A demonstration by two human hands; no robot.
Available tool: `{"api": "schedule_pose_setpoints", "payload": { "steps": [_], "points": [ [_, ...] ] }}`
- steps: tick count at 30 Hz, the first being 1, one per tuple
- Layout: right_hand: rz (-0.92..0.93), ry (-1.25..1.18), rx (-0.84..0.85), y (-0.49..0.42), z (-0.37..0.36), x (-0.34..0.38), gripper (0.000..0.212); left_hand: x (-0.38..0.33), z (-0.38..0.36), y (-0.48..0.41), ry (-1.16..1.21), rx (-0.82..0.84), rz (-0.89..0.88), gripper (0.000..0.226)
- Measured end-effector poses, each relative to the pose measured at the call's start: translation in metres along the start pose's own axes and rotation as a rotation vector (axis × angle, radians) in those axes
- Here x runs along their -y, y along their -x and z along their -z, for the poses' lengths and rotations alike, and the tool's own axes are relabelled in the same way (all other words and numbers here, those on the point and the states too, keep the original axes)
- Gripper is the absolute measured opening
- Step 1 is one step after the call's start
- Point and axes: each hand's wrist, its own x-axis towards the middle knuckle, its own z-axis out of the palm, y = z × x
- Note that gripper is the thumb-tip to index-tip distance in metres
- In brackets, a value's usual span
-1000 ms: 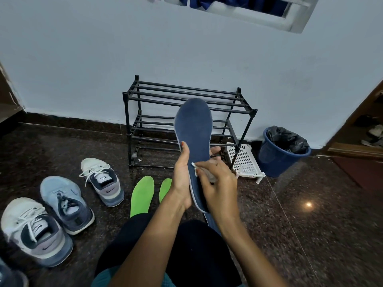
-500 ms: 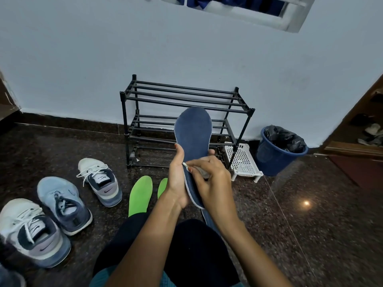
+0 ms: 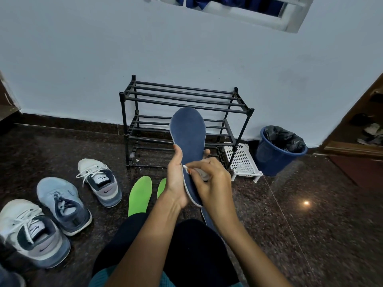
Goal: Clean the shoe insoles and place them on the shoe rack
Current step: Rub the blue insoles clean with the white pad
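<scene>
Gripping the dark blue insole [image 3: 187,131] near its heel, the left hand [image 3: 176,183] curls fingers behind it and lays the thumb along its left edge. It holds the insole upright, rounded toe end up, in front of the rack's lower shelves. The right hand [image 3: 213,183] pinches a small crumpled white cloth [image 3: 204,175] against the insole's matte fabric face at its narrow waist; a thin pale rim runs round the insole's edge.

A smooth pale blue wall [image 3: 83,59] meets a glossy floor [image 3: 310,224] of dark speckled stone. Against the wall stands the shoe rack [image 3: 182,94], black, made of slim round bars in tiers. To its right sits a round blue plastic bucket [image 3: 273,160] lined with a crinkled black bag [image 3: 284,139]. Three laced trainers [image 3: 62,204] with mesh uppers, white and light blue, lie on the floor at the left. A white perforated plastic stand [image 3: 242,160] sits just beside the rack's right leg. Two bright green insoles [image 3: 139,193], smooth and rounded, lie flat near the person's knee, and a second blue insole [image 3: 207,218] lies on the floor, partly hidden under the right forearm.
</scene>
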Motion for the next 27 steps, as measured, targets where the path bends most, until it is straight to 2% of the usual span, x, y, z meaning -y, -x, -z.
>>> {"api": "schedule_pose_setpoints", "payload": {
  "steps": [8,18,24,27],
  "points": [
    [0.002,-0.057,0.060,0.023,0.002,0.006,0.018,-0.002,0.003,-0.001,0.040,-0.040,-0.051,0.073],
    [0.040,0.026,-0.029,-0.004,0.001,0.002,0.016,0.000,-0.003,0.002,0.004,-0.027,-0.018,0.072],
    [0.025,-0.062,0.063,0.020,0.003,0.007,0.018,-0.002,-0.002,0.000,0.060,-0.058,-0.058,0.062],
    [0.030,-0.019,0.043,0.011,0.005,0.006,0.017,0.000,-0.003,0.001,0.026,-0.032,-0.038,0.070]
  ]
}}
